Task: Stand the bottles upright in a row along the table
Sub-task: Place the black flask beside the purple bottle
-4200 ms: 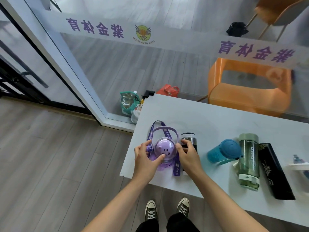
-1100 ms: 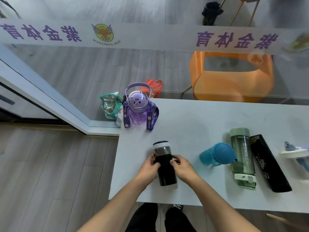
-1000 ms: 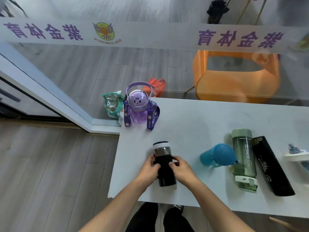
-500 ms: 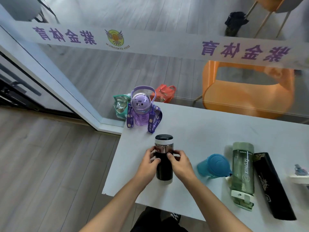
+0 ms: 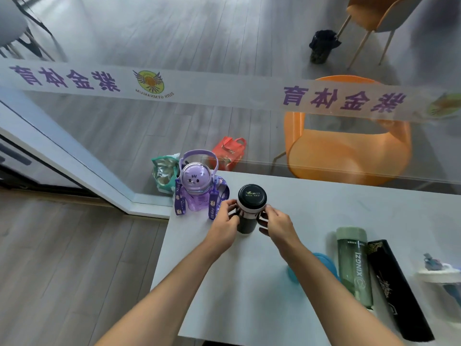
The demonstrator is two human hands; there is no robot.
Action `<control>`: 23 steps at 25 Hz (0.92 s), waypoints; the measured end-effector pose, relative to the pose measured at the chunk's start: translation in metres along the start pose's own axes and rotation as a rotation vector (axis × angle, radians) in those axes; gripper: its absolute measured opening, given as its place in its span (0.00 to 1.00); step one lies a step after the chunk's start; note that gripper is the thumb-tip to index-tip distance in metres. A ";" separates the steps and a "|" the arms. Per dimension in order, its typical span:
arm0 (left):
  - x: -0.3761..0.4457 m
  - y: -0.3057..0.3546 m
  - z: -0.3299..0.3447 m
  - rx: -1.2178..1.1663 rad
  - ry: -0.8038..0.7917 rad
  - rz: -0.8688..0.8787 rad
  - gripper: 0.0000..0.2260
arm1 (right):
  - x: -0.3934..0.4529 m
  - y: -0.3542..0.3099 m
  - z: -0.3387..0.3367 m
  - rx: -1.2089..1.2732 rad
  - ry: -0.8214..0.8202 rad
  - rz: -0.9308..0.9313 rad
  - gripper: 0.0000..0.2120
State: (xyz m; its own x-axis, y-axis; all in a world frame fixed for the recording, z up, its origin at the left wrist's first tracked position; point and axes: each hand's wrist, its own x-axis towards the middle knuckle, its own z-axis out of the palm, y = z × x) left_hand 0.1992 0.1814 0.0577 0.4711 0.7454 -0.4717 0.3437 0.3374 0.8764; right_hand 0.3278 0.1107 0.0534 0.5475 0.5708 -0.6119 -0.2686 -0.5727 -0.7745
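A black flask [image 5: 250,203] with a silver band stands upright near the far left of the white table [image 5: 324,206]. My left hand [image 5: 225,222] and my right hand [image 5: 275,222] grip its two sides. Just left of it a purple bottle [image 5: 195,189] with a strap stands upright at the table's corner. Lying flat at the right are a green bottle [image 5: 354,265], a long black bottle [image 5: 396,290] and a blue bottle [image 5: 324,263] half hidden by my right forearm. A white-lidded bottle [image 5: 441,275] shows at the right edge.
A glass wall with a printed band runs along the table's far edge. Behind it stand an orange chair [image 5: 349,151], a red bag [image 5: 228,152] and a green bag [image 5: 164,171] on the floor. The table's left edge drops to wooden flooring.
The black flask went from lying flat to standing, and both hands carried it toward the far edge beside the purple bottle. Earlier, the purple bottle was set upright at the corner.
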 end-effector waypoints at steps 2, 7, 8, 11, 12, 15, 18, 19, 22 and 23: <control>0.012 0.011 0.002 0.004 -0.012 0.019 0.21 | 0.012 -0.013 -0.002 0.014 0.006 -0.010 0.16; 0.032 0.030 0.009 -0.038 -0.023 0.001 0.21 | 0.044 -0.030 -0.002 -0.052 -0.026 -0.074 0.16; 0.035 0.031 0.010 -0.045 -0.025 0.000 0.22 | 0.050 -0.032 -0.002 -0.060 -0.030 -0.081 0.16; 0.043 0.034 0.010 -0.060 -0.034 -0.007 0.22 | 0.062 -0.036 -0.001 -0.067 -0.036 -0.086 0.13; 0.045 0.035 0.010 -0.062 -0.031 -0.008 0.22 | 0.064 -0.037 -0.001 -0.069 -0.037 -0.088 0.13; 0.047 0.033 0.011 -0.077 -0.013 -0.006 0.21 | 0.065 -0.035 -0.001 -0.098 -0.045 -0.081 0.17; 0.047 0.029 0.012 -0.077 -0.019 -0.002 0.21 | 0.062 -0.031 -0.001 -0.123 -0.055 -0.079 0.19; 0.047 0.029 0.012 -0.076 -0.016 -0.003 0.21 | 0.061 -0.032 -0.001 -0.121 -0.057 -0.074 0.19; 0.051 0.030 0.011 -0.069 -0.008 0.001 0.22 | 0.061 -0.037 0.003 -0.105 -0.054 -0.059 0.20; 0.052 0.029 0.010 -0.068 -0.003 0.005 0.23 | 0.061 -0.039 0.004 -0.108 -0.054 -0.057 0.20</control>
State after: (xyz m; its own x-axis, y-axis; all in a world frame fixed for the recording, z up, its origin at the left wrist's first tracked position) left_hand 0.2417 0.2241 0.0580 0.4755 0.7452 -0.4676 0.2852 0.3722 0.8832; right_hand 0.3689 0.1700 0.0457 0.5148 0.6334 -0.5777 -0.1499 -0.5970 -0.7881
